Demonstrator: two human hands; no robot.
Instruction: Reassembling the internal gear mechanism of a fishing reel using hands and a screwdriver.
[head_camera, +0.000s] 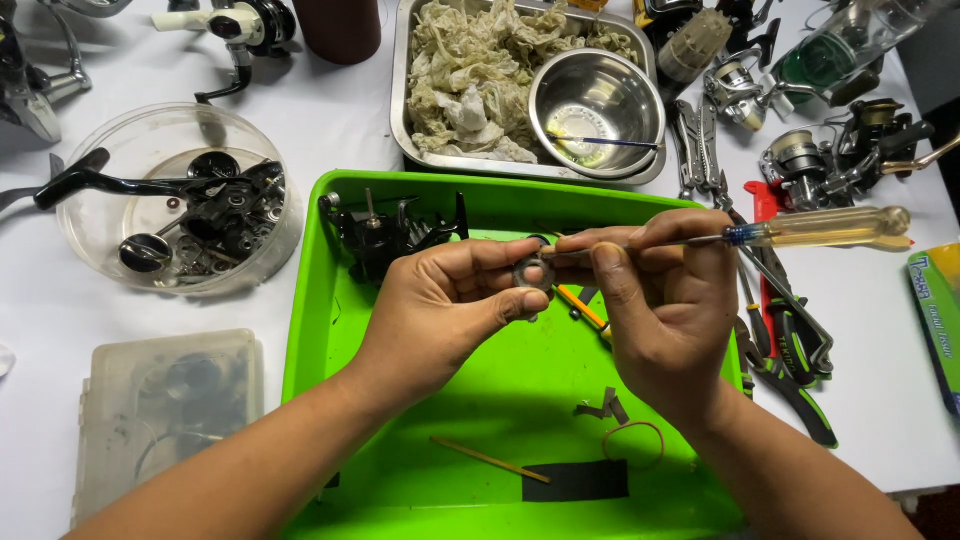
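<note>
— What do the hands have hold of?

— The left hand (440, 300) pinches a small grey metal ring (531, 272) between thumb and fingertips, up above the green tray (320, 300). The right hand (665, 300) is closed round a screwdriver (800, 230) with a clear yellow handle, whose thin shaft runs leftward and meets the ring.

— And the two hands?

— Fingertips touching, right over the middle of the tray.

— What lies in the tray under them?

— A black reel body (390, 232) at the far left corner, just beyond the left hand. Nearer the person: an orange rubber band (632, 440), a thin wooden stick (490, 460), a black strip (575, 480) and a few small dark scraps (603, 406).

— Around the tray?

— To the left, a round clear tub (90, 240) of black reel parts, and a flat clear plastic box (165, 420) nearer. Behind, a steel pan (402, 90) with crumpled rags and a steel bowl (596, 98). To the right, pliers (790, 350) and more reels (830, 160) on the white table (330, 125).
</note>
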